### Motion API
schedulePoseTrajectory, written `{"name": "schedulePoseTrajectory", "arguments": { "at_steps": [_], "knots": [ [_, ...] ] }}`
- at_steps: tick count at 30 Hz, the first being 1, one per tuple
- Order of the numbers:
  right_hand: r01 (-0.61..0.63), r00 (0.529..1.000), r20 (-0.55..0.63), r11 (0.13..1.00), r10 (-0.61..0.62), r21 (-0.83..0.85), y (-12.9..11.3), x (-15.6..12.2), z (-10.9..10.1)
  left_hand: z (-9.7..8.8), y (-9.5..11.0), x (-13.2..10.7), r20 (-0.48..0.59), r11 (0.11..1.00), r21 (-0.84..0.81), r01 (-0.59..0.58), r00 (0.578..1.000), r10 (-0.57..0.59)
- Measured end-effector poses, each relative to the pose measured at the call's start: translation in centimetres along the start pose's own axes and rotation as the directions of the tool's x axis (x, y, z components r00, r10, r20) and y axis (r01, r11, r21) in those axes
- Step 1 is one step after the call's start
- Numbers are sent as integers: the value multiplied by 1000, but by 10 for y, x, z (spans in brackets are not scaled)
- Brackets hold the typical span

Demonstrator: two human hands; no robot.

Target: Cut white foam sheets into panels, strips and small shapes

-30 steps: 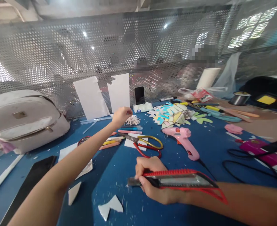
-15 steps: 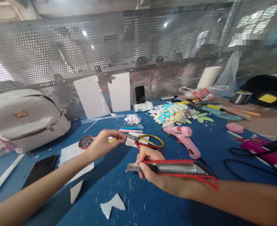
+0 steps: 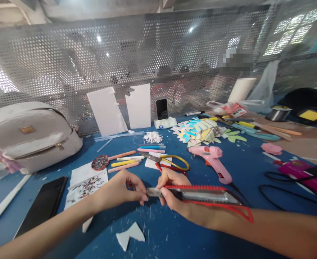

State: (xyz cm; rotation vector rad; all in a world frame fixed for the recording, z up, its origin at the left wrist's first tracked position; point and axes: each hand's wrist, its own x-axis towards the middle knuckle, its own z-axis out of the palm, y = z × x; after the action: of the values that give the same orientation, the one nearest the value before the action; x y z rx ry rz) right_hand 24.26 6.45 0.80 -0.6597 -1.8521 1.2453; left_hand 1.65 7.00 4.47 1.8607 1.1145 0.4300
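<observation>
- Right hand, yours: closed round a red-framed utility knife, thumb and fingers bunched near its metal nose, the handle lying back over your wrist.
- Left hand, yours: narrow, thumb and fingertips drawn close together at the knife's nose; whether you pinch a small piece there, you cannot tell from this view.
- Utility knife, position: held level above the bench, in front of you, nose pointing left; blade extension too small to tell.
- Step in hand, as judged: close work at the knife's nose, your two hands meeting there.
- Next move, as judged: calls for a steady right grip and your left fingertips kept off any edge at the nose.
- White notched scrap: lying flat on the bench, nearer you than the knife.
- Scissors, yellow and red handles: just beyond your right hand, partly over a white card.
- Pink glue gun: on its side, right of the scissors.
- Speckled paper: left, beyond your left forearm, bearing scattered bits.
- Black phone: flat, left of the paper.
</observation>
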Motion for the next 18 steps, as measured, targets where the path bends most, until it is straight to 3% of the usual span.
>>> {"name": "schedulePoseTrajectory", "arguments": {
  "at_steps": [6,12,15,18],
  "knots": [
    [17,998,-66,1000,-19,-26,0,0,4,-35,-4,26,-57,968,231,-102,991,118],
    [-1,999,-44,997,-3,-79,-4,-3,4,-73,-7,116,-219,886,459,-64,959,182],
    [0,999,-46,997,-3,-78,-2,-2,4,-75,-9,163,-312,859,512,-26,926,214],
    [29,998,-56,996,-34,-86,0,-1,4,-72,-13,190,-368,836,548,-20,892,262]
  ]
}}
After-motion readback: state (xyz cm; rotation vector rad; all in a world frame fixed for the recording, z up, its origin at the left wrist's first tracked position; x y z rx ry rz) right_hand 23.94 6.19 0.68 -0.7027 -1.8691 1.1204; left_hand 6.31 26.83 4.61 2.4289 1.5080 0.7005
